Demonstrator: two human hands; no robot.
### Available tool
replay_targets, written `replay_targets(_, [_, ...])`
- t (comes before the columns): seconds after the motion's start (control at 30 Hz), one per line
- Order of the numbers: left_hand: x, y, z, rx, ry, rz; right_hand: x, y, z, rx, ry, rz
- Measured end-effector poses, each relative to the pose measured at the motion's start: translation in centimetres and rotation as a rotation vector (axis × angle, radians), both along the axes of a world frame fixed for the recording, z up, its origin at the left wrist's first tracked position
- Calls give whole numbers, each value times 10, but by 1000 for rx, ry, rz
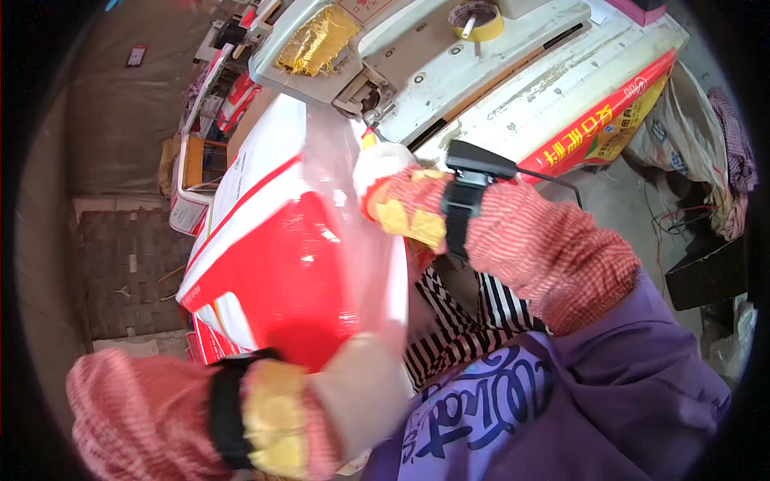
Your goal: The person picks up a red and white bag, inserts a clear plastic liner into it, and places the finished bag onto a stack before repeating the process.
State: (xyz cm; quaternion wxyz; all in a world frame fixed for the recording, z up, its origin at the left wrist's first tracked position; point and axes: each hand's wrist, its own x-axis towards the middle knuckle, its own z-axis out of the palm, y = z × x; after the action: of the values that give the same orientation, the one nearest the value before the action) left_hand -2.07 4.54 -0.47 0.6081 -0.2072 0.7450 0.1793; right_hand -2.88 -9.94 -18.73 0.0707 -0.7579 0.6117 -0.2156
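Observation:
A red and white plastic sack (301,264), glossy and part of a pile, lies before me and runs up to the sewing machine (417,76). My right hand (388,172), in a white glove, is curled closed at the sack's upper right edge, just below the machine's needle area. Its fingertips are partly hidden. My left hand (365,393), also gloved, lies over the sack's lower edge close to my body; motion blurs it, so its fingers do not show clearly. Both forearms wear red checked sleeves and black straps.
A roll of yellow tape (475,20) sits on the machine bed. Gold foil covers part of the machine head. A red and yellow printed sheet (585,128) hangs along the table's front edge. On the right are a pale plastic bag (682,120) and a dark box (706,268).

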Motion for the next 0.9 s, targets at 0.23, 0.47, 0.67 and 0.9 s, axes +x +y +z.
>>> replay_targets(0.23, [-38, -89, -15, -260, 336, -92, -9, 7, 13, 86, 113, 51])
replay_targets(0.47, [-15, -151, 65, -526, -46, -99, -22, -4, 22, 205, 229, 74])
replay_targets(0.67, [13, -15, -23, -144, 530, -274, -7, 1, 31, 216, 169, 105])
replay_targets(0.9, [-19, -44, -20, -298, 761, -66, -9, 2, 16, 263, 7, 66])
